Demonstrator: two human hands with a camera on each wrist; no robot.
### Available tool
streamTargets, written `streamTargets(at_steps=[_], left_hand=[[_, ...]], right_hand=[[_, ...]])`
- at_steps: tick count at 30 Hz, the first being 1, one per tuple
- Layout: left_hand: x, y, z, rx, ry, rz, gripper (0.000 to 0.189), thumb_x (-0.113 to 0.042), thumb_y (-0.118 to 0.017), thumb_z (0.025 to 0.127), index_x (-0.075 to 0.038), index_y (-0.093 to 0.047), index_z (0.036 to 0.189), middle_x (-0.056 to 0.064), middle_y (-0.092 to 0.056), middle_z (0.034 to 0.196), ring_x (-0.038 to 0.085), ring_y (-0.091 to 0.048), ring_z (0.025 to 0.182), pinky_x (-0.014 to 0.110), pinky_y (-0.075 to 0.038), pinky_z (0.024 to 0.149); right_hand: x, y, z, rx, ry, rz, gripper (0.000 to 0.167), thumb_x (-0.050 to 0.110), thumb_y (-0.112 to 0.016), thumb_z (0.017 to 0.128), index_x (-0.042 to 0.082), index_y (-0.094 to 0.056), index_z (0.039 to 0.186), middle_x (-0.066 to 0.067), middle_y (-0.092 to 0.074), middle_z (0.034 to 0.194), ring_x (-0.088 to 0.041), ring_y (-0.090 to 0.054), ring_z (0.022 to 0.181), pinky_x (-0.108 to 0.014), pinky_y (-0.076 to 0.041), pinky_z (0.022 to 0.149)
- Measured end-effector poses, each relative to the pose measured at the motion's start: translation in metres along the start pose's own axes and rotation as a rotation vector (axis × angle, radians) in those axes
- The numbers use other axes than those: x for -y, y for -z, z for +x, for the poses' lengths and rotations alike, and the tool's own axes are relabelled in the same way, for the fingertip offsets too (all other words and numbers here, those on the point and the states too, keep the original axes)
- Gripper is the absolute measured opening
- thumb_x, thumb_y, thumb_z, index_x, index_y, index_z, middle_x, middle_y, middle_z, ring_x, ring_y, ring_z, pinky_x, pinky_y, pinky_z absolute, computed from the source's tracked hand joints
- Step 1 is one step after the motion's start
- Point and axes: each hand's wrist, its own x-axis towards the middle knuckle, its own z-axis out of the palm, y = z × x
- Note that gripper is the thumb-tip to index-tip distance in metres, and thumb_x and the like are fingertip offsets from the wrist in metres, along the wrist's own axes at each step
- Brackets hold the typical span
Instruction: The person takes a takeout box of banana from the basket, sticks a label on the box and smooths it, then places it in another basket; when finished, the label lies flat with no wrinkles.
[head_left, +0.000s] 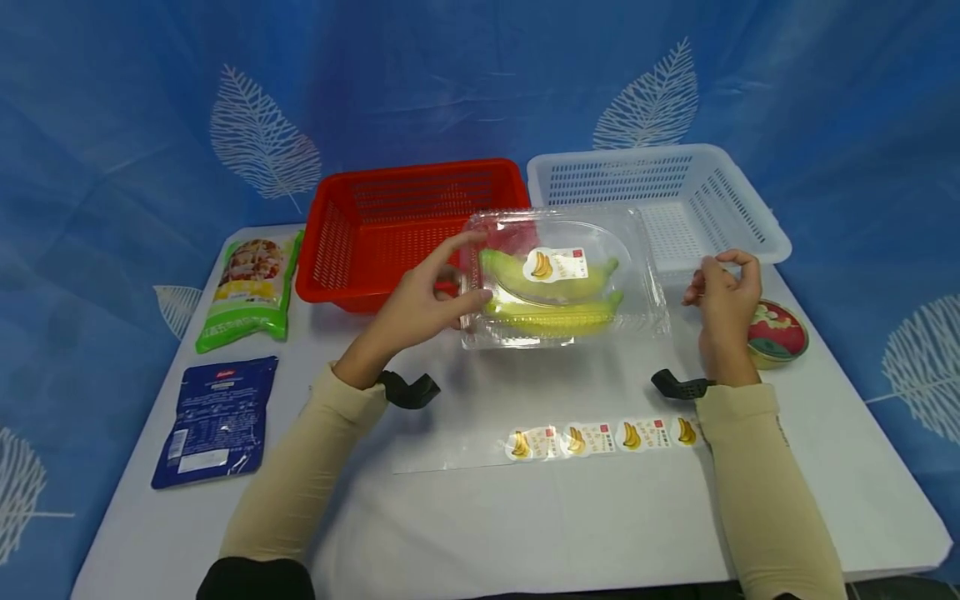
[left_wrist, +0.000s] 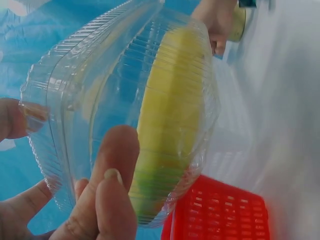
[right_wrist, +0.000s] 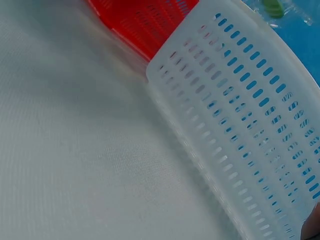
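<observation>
My left hand (head_left: 420,304) grips the left end of a clear plastic clamshell box (head_left: 652,321), held up above the table. Yellow-green bananas (head_left: 558,312) lie inside it, and a banana label (head_left: 555,265) is on its lid. In the left wrist view, thumb and fingers (left_wrist: 117,160) pinch the box's ridged edge. My right hand (head_left: 727,308) hovers right of the box, by the white basket's (head_left: 757,221) front, fingers loosely bent with nothing visible in them. Only a fingertip (right_wrist: 312,225) shows in the right wrist view. A strip of banana labels (head_left: 600,439) lies in front.
A red basket (head_left: 341,296) stands behind my left hand, beside the white one. At left lie a green food bag (head_left: 251,292) and a dark blue pouch (head_left: 217,421). A round tin (head_left: 780,333) sits just right of my right hand.
</observation>
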Motion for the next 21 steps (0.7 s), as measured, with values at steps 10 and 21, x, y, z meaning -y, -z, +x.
streamTargets(at_steps=[10,21], left_hand=[[-0.002,0.005,0.032,-0.014,0.033,-0.116,0.063,-0.027,-0.073,0.095,-0.033,-0.044,0.151,0.018,-0.059,0.095,0.033,-0.062,0.075,0.051,-0.060,0.070],[-0.003,-0.009,0.099,-0.062,0.108,-0.230,0.063,-0.032,-0.072,0.096,-0.035,-0.043,0.152,0.017,-0.065,0.097,0.029,-0.064,0.065,0.042,-0.061,0.073]], right_hand=[[-0.004,-0.003,-0.001,-0.003,-0.011,-0.035,0.021,0.021,-0.066,0.100,0.017,-0.050,0.113,-0.006,-0.057,0.076,-0.014,-0.053,0.056,-0.021,-0.050,0.053],[0.001,0.001,0.000,0.018,-0.011,-0.039,0.021,0.020,-0.067,0.100,0.016,-0.051,0.113,-0.007,-0.058,0.074,-0.015,-0.054,0.052,-0.021,-0.054,0.056]])
